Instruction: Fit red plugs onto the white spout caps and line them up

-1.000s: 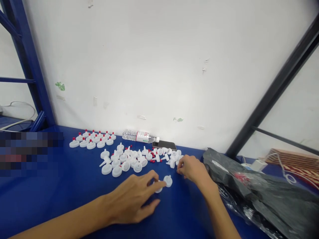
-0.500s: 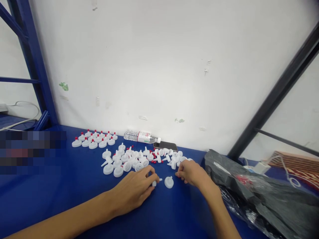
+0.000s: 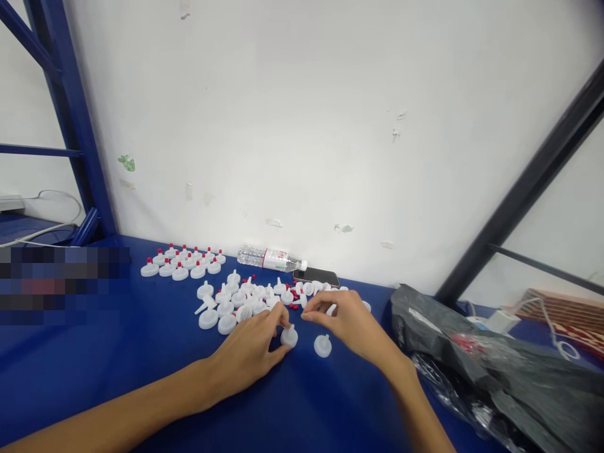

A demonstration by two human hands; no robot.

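Observation:
My left hand (image 3: 250, 352) rests on the blue table (image 3: 141, 352) with its fingers closed round a white spouted cap (image 3: 289, 336). My right hand (image 3: 346, 324) hovers just right of it, thumb and forefinger pinched near the cap's spout; what they pinch is too small to make out. A second white cap (image 3: 323, 345) lies below the right hand. Behind both hands spreads a loose pile of white caps (image 3: 240, 302) with small red plugs (image 3: 293, 306) among them.
A group of white caps with red tips (image 3: 182, 263) stands at the back left. A water bottle (image 3: 271, 258) and a dark phone (image 3: 316, 276) lie by the wall. A black plastic bag (image 3: 481, 358) fills the right side. A blue rack post (image 3: 70, 113) rises at left.
My left hand picked a white cap off the table and turned it upright. My right hand moved left from the pile's edge toward that cap.

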